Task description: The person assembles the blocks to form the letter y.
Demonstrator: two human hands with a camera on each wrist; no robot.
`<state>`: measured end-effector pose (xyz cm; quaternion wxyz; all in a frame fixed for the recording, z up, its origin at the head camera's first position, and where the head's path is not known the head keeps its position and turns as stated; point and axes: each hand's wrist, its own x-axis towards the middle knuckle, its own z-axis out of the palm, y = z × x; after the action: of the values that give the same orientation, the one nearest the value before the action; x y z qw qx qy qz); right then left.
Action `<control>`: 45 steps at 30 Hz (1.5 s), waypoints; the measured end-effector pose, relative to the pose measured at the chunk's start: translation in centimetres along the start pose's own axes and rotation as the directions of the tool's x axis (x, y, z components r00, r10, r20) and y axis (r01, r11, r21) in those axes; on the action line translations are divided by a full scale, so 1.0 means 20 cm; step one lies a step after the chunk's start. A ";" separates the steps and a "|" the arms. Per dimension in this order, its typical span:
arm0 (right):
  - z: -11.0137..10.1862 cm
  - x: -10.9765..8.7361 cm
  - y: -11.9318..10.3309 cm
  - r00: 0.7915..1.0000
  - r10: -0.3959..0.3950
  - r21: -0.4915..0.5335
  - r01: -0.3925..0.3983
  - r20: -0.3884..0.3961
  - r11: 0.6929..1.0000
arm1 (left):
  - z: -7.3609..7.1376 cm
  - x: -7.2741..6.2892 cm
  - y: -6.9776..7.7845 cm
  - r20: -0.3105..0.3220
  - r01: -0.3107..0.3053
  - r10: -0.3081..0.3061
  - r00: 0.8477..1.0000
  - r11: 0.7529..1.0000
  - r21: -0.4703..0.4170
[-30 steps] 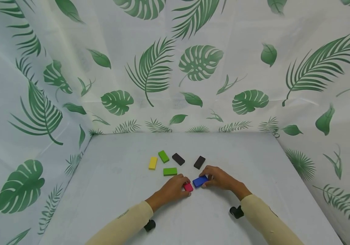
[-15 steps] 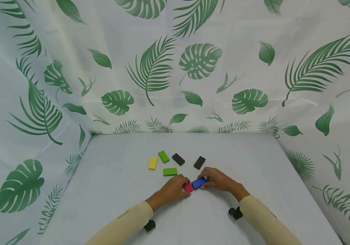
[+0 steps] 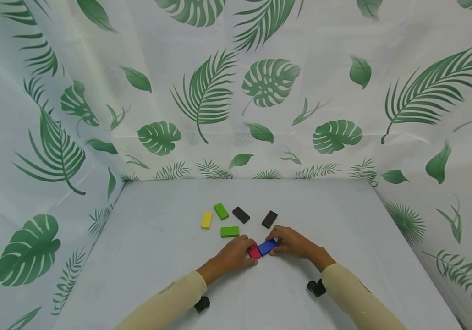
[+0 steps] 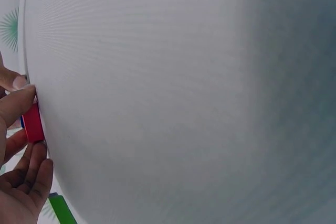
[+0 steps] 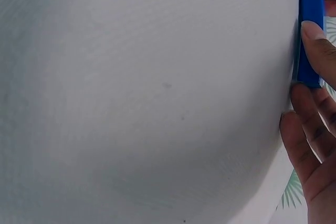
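On the white table, my left hand (image 3: 233, 254) pinches a red block (image 3: 254, 253) between thumb and fingers. My right hand (image 3: 295, 242) grips a blue block (image 3: 267, 247) by its sides near the right end. The two blocks lie end to end in a slanting line, the blue one's left end right at the red one. In the left wrist view the red block (image 4: 33, 123) shows between thumb and fingertips. From the right wrist, the blue block (image 5: 312, 40) has the thumb along its side and the red block's end just above it.
Behind the hands lie a yellow block (image 3: 206, 220), two green blocks (image 3: 221, 211), (image 3: 229, 232) and two black blocks (image 3: 241, 215), (image 3: 269, 219). A leaf-patterned curtain (image 3: 277, 128) stands along the table's back and sides.
My right hand has slid the blue block a little to the left, closing the gap to the red block. The left hand and red block stay nearly in place.
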<state>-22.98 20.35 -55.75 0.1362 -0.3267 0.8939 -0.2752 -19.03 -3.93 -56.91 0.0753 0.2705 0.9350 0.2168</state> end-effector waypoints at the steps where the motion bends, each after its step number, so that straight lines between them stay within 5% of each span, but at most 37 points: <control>1: 0.00 0.00 0.00 1.000 0.003 0.003 -0.003 0.001 1.000 | 0.00 0.00 0.00 -0.001 0.001 -0.001 1.000 1.000 0.000; 45: 0.01 0.03 0.01 0.999 -0.004 -0.036 0.005 0.033 0.999 | 0.00 0.02 0.00 0.030 0.026 -0.025 0.999 1.000 -0.013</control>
<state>-23.56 19.99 -56.09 0.1446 -0.3355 0.8956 -0.2538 -19.44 -3.63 -56.82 0.0938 0.2612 0.9357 0.2180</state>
